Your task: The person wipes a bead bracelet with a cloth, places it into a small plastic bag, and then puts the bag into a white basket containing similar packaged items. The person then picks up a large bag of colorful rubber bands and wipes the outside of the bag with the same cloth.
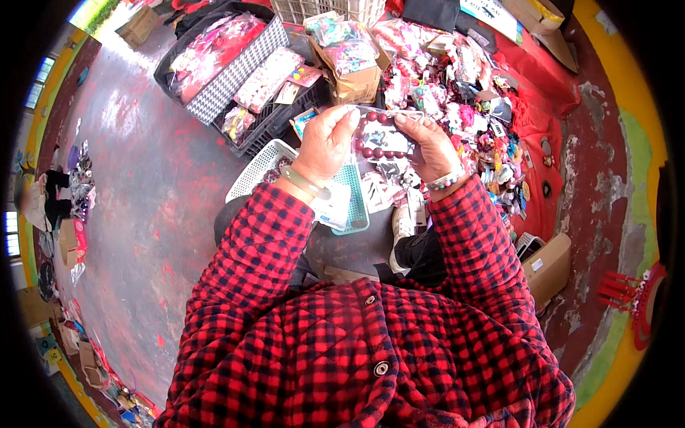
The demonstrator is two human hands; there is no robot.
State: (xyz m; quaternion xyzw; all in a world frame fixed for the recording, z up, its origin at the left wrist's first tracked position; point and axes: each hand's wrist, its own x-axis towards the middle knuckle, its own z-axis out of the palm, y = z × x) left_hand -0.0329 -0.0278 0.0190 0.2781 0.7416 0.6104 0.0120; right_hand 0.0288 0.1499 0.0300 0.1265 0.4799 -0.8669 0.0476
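A white basket [246, 173] stands at left; the left hand [321, 146] and right hand [432, 148] pinch opposite ends of a clear packet [391, 139]; a red bead bracelet [379, 153] looks already inside, sealing unclear; dark beads [275, 173] in the basket seem left to do.

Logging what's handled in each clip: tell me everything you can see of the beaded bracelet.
The bracelet has round, glossy, dark red beads, material unclear. It lies inside a clear, plastic-looking packet, one row of beads above, another below, with a pale patterned area between. The packet is held up in front of the body, the left hand gripping its left side, the right hand its right.
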